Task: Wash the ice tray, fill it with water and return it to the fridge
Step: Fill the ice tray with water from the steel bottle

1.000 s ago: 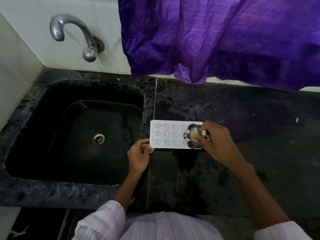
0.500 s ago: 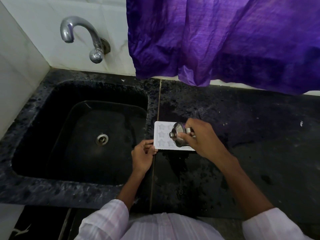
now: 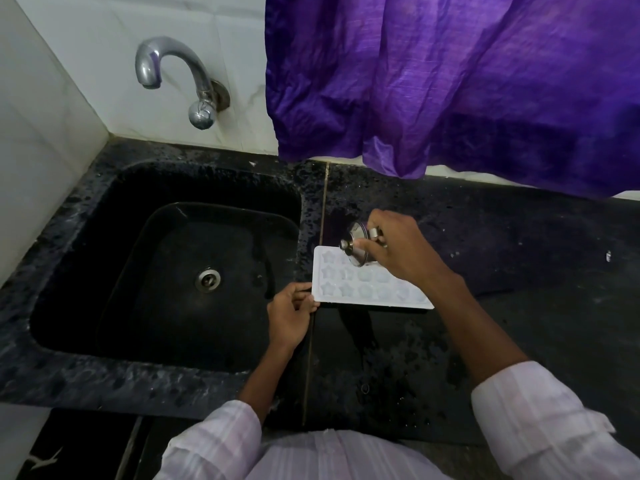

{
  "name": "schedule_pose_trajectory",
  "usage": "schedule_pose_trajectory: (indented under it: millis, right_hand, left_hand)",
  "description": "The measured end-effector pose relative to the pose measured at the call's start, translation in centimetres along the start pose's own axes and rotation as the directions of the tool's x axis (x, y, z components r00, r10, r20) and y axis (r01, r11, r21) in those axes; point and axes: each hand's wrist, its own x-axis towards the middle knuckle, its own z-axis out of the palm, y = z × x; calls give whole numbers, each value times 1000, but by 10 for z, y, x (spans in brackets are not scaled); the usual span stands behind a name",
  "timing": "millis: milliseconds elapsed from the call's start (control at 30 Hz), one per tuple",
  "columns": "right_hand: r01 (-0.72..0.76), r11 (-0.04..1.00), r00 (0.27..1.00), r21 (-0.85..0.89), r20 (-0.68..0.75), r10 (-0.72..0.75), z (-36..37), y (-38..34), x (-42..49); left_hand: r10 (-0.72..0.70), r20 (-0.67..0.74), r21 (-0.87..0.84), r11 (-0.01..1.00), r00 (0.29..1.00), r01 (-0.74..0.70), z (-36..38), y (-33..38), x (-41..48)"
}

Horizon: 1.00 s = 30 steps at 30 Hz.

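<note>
Ice tray, white plastic with star-shaped pockets (image 3: 367,284), lies flat on the black speckled stone surface (image 3: 519,323), just right of the black sink basin (image 3: 173,271). My left hand (image 3: 291,313) pinches the tray's near-left corner, fingers closed on the rim. My right hand (image 3: 398,251) is wrapped around a small shiny steel vessel (image 3: 356,249), tipped on its side over the far row of pockets; I judge it to be pouring water in, though I cannot make out a stream. Several pockets look glossy, perhaps already filled. Beyond, the curved chrome tap (image 3: 180,77) sits on the white tiled wall, and a purple cloth (image 3: 450,81) hangs over the back edge.

The risk I see: tilt the vessel too far and water overshoots the shallow pockets onto the surface. With only a corner pinched, a full tray could also slosh or sag when lifted.
</note>
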Motion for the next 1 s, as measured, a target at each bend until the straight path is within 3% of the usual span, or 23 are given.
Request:
schedule_pose_trajectory:
  millis: [633, 833, 1000]
  right_hand:
    - [-119, 987, 993, -111, 9, 121, -30, 33, -23]
    - [-81, 997, 994, 19, -67, 82, -20, 33, -36]
    - [-140, 968, 971, 206, -160, 175, -11, 32, -47]
  left_hand:
    - [-14, 8, 19, 1000, 1000, 14, -2, 2, -1]
    - [-16, 11, 31, 999, 1000, 16, -3, 3, -4]
    - [-4, 10, 40, 999, 1000, 4, -7, 2, -4]
